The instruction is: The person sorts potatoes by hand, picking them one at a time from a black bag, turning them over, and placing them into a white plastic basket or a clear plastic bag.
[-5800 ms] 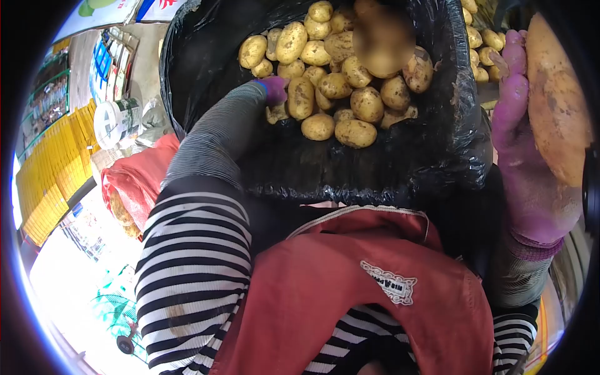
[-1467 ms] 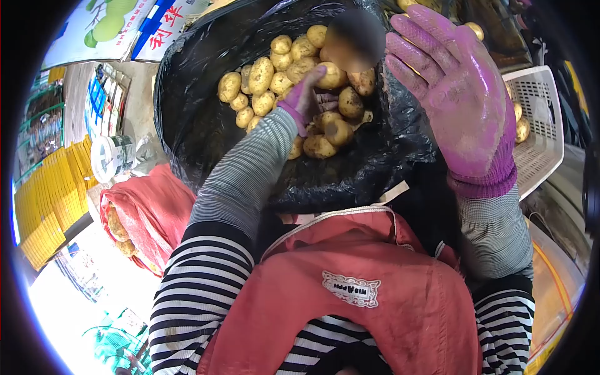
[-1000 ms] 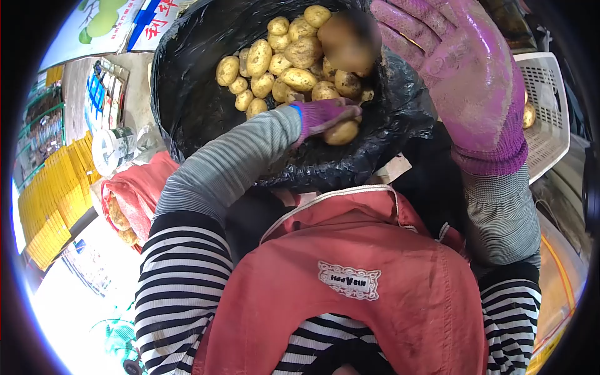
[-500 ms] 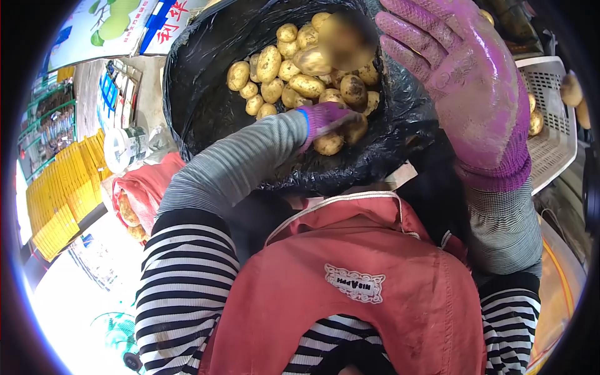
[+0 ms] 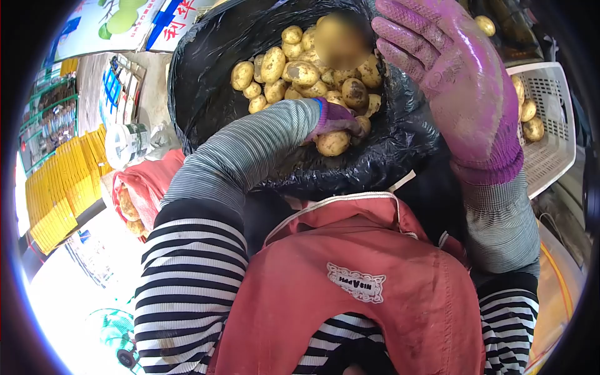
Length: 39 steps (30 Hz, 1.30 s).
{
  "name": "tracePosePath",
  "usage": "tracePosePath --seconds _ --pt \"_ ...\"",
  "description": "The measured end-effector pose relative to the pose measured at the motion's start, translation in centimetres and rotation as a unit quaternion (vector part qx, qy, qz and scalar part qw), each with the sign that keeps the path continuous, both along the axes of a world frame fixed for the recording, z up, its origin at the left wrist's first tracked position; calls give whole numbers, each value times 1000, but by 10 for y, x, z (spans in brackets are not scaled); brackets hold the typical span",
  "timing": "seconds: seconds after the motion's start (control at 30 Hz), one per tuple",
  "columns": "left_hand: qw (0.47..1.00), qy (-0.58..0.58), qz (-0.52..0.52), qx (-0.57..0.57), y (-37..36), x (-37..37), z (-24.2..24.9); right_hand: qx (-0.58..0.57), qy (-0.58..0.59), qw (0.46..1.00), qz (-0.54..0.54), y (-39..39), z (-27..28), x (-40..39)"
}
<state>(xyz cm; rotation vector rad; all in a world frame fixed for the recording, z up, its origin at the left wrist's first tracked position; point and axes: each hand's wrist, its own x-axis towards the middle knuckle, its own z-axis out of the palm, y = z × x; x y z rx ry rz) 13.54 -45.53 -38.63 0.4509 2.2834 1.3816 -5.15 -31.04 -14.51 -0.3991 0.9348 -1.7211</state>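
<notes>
My left hand (image 5: 337,120), in a purple glove, reaches into a black plastic bag (image 5: 203,81) that holds many yellow, soil-marked potatoes (image 5: 273,64). Its fingers curl round a potato (image 5: 362,126) at the near side of the pile. Another potato (image 5: 333,144) lies just under that hand. My right hand (image 5: 465,87) is raised to the right of the bag, its palm side showing a worn, shiny purple glove. Its fingers are stretched out and nothing is in them. A blurred patch hides part of the pile at the back.
A white slotted plastic crate (image 5: 556,125) with several potatoes (image 5: 533,129) stands at the right, partly behind my right hand. One potato (image 5: 484,25) lies beyond it. At the left are a white bucket (image 5: 125,145), a red sack (image 5: 150,187), yellow slats (image 5: 65,187) and a printed carton (image 5: 125,25).
Two potatoes seen at the crate's far right edge are gone from there, and more potatoes show inside the crate. My left hand has shifted slightly right; the right hand stays raised and open.
</notes>
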Motion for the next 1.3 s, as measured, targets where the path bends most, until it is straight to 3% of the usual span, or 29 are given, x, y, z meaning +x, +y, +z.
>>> tracePosePath --seconds 0.07,0.1,0.13,0.17,0.23,0.27,0.3,0.37,0.4,0.5,0.53,0.63,0.67,0.8,0.9,1.03,1.07,1.3 --pt "985 -104 125 64 0 3 10 40 64 997 -26 -5 9 13" --pt "933 -249 226 127 9 0 45 50 78 995 -26 -4 8 14" --pt "846 -387 316 186 14 -1 65 59 91 994 -26 -4 6 15" --pt "777 -436 338 304 7 7 64 46 80 996 -3 -5 -9 8" --pt "585 -505 367 518 -9 30 70 33 134 990 34 -7 -33 3" --pt "596 -428 390 556 -13 40 80 31 200 978 47 -9 -41 5" --pt "570 -393 386 609 -15 48 90 25 265 962 62 -11 -46 8" --pt "613 -290 468 567 -3 53 147 -1 536 832 141 -8 -54 19" --pt "615 -279 462 574 -4 59 149 -18 551 819 158 -8 -57 32" --pt "634 -162 496 571 20 67 175 -43 576 804 143 -15 -72 66" --pt "617 -133 510 584 30 68 180 -47 581 802 127 -19 -72 73" --pt "527 -145 496 674 44 90 188 -30 448 862 235 -27 -55 78" --pt "518 -134 514 671 49 96 190 -51 390 888 239 -30 -70 80" --pt "501 -108 574 638 64 116 193 -16 312 903 295 -34 -57 96" --pt "501 -62 574 645 64 119 176 4 523 786 330 -39 -56 93" --pt "547 -2 632 549 73 115 166 11 615 730 300 -35 -60 104" --pt "544 -13 632 552 73 115 169 -34 617 721 313 -37 -72 100" --pt "490 -82 589 637 73 111 172 27 586 771 249 -33 -84 103"
